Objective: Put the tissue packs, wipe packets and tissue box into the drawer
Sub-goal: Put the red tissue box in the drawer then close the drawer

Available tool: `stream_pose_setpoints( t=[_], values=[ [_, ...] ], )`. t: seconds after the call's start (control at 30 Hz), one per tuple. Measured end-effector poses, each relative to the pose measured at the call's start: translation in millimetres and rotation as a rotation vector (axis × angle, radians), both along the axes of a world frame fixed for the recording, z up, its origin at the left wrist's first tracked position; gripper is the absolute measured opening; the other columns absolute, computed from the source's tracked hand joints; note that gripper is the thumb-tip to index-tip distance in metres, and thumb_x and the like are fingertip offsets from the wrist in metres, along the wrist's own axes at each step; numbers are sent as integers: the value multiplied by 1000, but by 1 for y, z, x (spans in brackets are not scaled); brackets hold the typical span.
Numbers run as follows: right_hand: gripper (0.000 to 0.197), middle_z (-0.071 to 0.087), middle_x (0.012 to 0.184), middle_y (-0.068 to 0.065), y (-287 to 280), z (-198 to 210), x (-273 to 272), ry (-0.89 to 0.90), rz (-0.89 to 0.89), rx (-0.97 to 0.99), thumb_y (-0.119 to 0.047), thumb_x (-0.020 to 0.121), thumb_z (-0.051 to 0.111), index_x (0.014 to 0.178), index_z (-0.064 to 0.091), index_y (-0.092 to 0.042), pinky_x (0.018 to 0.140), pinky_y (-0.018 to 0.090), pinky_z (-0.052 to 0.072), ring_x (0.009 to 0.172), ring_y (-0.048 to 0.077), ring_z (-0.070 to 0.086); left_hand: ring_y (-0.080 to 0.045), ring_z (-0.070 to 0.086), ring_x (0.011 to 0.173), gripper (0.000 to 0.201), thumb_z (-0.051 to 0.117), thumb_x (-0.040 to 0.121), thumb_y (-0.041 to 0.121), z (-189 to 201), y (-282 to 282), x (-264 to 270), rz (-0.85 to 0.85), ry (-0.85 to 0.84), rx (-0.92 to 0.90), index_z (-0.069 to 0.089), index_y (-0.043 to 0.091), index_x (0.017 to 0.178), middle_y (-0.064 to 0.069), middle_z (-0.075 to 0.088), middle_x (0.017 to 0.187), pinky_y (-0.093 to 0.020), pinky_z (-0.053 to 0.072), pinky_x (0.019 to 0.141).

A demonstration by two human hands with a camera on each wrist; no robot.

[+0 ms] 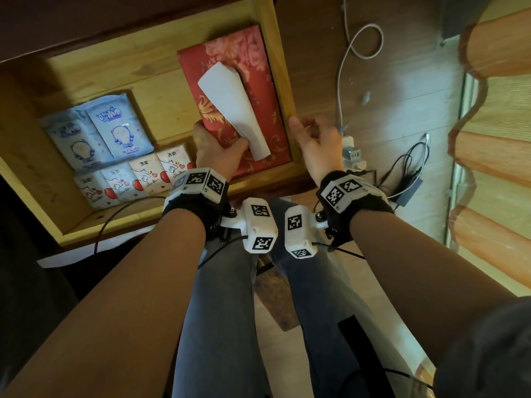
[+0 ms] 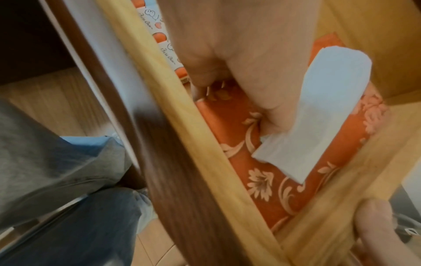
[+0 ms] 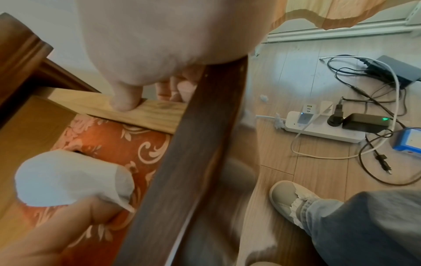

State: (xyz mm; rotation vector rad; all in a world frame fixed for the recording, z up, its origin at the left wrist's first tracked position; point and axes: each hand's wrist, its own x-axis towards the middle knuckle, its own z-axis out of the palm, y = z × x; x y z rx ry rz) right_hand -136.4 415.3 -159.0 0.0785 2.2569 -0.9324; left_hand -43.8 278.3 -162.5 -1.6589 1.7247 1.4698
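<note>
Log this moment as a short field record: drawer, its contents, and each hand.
drawer: open, wooden
tissue box: red, inside at right, white tissue sticking out
wipe packets: two blue, inside at left
tissue packs: row of four along the front
left hand: holds the box's near end
right hand: thumb on the drawer's right rim

The tissue box (image 1: 244,90) fills the drawer's (image 1: 34,179) right end, tight against its side wall. Packs (image 1: 115,156) crowd the front left. Bare floor stays open behind them and left of the box. The cabinet edge (image 1: 115,21) overhangs the back.
</note>
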Motion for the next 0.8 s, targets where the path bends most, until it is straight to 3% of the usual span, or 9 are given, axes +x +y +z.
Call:
stream_pose_setpoints(
  t=[0.17, 0.3, 0.4, 0.5, 0.63, 0.7, 0.8],
  values=[
    [32, 51, 66, -9, -1, -1, 1, -2, -8, 0, -43, 85, 58, 91, 61, -12, 66, 22, 42, 65, 7, 50, -27, 53, 115, 75, 66, 80, 26, -1, 0, 3, -29, 38, 34, 18, 7, 135, -12, 52, 129, -35, 44, 95],
    [28, 50, 65, -12, -1, 0, 0, 8, 9, 28, -44, 86, 56, 88, 57, -16, 58, 10, 38, 62, 2, 48, -30, 47, 122, 80, 65, 81, 33, -1, 3, 3, -34, 74, 82, 16, 4, 136, -16, 43, 136, -42, 40, 104],
    [33, 49, 65, -14, -2, 3, 1, 31, 8, 44, -44, 86, 57, 93, 61, -12, 54, 7, 38, 60, -1, 47, -30, 49, 122, 81, 55, 81, 50, -1, 6, 10, -139, 27, 131, 23, 4, 139, -17, 47, 137, -32, 38, 100],
    [38, 48, 67, -17, -4, 9, 3, 50, 13, 85, -46, 86, 57, 97, 62, -10, 58, 9, 37, 62, -4, 47, -29, 47, 125, 64, 50, 92, 33, 4, 7, 19, -168, 1, 84, 19, 3, 139, -15, 47, 138, -31, 36, 100],
    [35, 47, 63, -15, -6, 21, 9, 131, 10, 99, -40, 85, 59, 104, 60, -11, 60, 21, 43, 59, -1, 48, -32, 48, 123, 41, 45, 96, 26, 24, 6, 29, -291, -55, -67, 40, 5, 131, -17, 51, 134, -37, 37, 100],
    [32, 49, 63, -14, -8, 30, 15, 165, 45, 123, -37, 85, 60, 106, 59, -12, 64, 30, 50, 62, 7, 53, -29, 51, 120, 38, 48, 94, 25, 34, 5, 37, -245, -10, -121, 48, 8, 128, -14, 56, 130, -35, 39, 99],
    [31, 57, 74, -8, -11, 45, 26, 203, 158, 111, -34, 84, 61, 106, 58, -12, 71, 33, 54, 74, 13, 59, -17, 58, 107, 31, 55, 90, 24, 52, 5, 54, -127, 101, -187, 57, 10, 118, -7, 64, 118, -29, 46, 94]
  ],
)
